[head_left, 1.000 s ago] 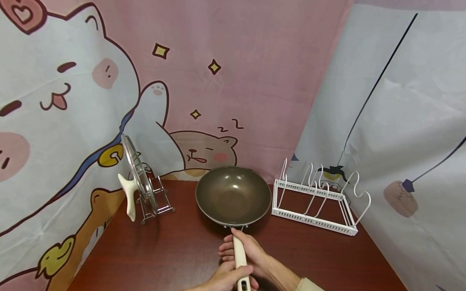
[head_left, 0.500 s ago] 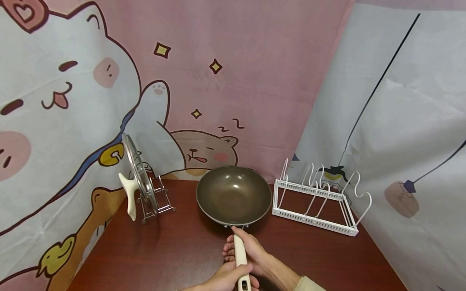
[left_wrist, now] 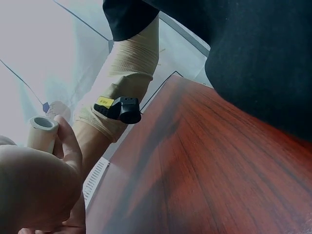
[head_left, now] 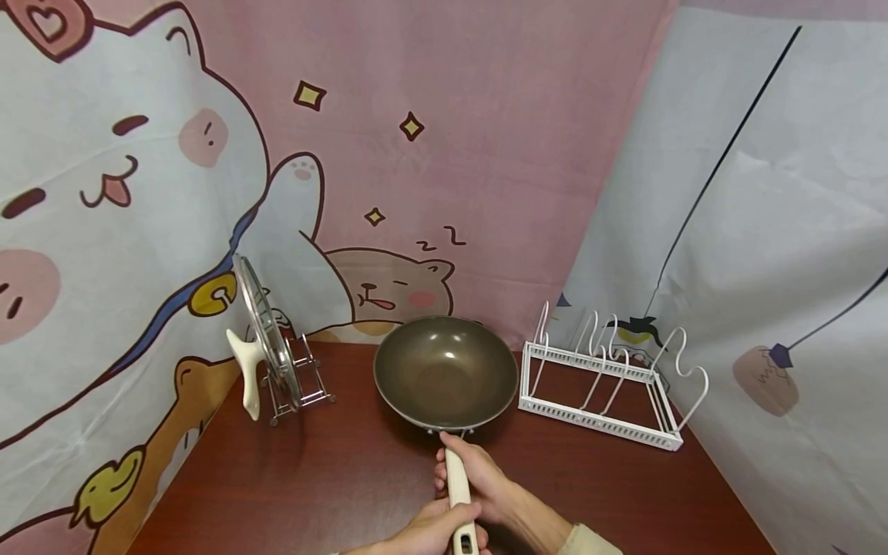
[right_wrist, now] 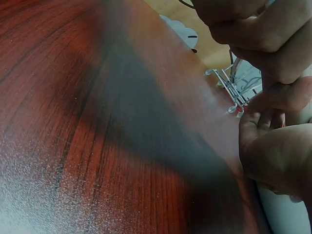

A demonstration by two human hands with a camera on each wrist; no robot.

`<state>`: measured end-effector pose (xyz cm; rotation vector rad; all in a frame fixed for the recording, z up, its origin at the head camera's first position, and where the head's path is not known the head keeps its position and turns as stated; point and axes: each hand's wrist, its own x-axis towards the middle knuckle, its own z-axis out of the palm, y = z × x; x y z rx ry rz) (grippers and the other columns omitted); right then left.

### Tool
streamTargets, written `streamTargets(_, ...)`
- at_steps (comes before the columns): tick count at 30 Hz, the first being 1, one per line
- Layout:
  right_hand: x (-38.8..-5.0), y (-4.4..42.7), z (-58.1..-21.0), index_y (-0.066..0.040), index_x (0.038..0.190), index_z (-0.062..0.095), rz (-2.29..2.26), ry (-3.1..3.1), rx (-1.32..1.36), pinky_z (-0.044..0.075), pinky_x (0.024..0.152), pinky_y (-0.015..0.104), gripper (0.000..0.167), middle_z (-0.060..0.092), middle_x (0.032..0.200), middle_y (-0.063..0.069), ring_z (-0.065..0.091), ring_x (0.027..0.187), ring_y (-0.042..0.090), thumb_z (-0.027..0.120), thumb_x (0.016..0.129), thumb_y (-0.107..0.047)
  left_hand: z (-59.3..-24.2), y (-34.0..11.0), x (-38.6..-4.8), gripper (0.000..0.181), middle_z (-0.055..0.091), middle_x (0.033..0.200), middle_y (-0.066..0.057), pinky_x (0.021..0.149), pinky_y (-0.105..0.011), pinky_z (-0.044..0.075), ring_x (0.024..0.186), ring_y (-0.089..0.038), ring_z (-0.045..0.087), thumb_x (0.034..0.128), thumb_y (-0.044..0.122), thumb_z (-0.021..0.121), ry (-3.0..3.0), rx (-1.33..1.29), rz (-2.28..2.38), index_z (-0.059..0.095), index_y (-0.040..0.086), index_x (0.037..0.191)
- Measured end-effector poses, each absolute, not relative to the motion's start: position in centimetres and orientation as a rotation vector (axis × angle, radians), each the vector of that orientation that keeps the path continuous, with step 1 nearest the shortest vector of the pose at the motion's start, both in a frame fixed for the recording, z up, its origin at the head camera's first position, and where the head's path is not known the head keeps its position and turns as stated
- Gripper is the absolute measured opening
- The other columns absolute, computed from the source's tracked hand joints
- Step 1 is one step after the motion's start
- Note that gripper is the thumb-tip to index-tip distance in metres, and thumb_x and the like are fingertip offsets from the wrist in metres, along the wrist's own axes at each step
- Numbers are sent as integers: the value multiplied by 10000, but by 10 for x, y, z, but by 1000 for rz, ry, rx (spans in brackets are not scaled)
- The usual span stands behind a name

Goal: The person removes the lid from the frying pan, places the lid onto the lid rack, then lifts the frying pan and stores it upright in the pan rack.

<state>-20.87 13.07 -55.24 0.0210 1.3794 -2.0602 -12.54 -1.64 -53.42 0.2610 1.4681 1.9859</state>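
In the head view a dark brown wok (head_left: 446, 374) sits at the middle back, its inside facing up. Its cream handle (head_left: 458, 482) points toward me. My right hand (head_left: 489, 482) grips the handle close to the wok, thumb along the top and fingers curled beneath. Behind it, my left hand (head_left: 435, 526) holds the rear part, thumb across the top. The handle's hollow end (left_wrist: 43, 131) pokes out beside the left hand in the left wrist view. Both hands crowd the right edge of the right wrist view. Whether the wok touches the table cannot be told.
On the left, a glass lid (head_left: 267, 327) with a cream handle leans upright in a wire stand (head_left: 314, 378). A white rack (head_left: 590, 418) with upright wire dividers stands on the right. Printed cloth (head_left: 486, 154) walls in the reddish-brown table (head_left: 333, 478).
The right hand's fingers, which stuck out to the left of the handle, have drawn in and curled round it. The wok, lid and racks have hardly moved.
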Motion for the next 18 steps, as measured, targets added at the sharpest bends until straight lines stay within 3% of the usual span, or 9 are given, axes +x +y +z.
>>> streamTargets(7, -209, 130, -552, -187, 994, 591, -2054, 1398, 27, 500, 673, 221, 318, 566, 706, -99, 586, 671, 53, 557, 1156, -458, -533, -17, -126, 287, 736, 812, 120, 668, -125, 570, 747, 9, 726, 1153, 281, 549, 1456, 276, 1974, 681, 27, 1135)
streamTargets(18, -210, 128, -551, -193, 1002, 580, -2067, 1362, 48, 494, 627, 191, 289, 549, 692, -119, 566, 626, 18, 533, 1171, -423, -535, -14, -127, 313, 724, 757, 99, 624, -121, 541, 681, 24, 681, 1151, 293, 556, 1471, 262, 1954, 683, 136, 912)
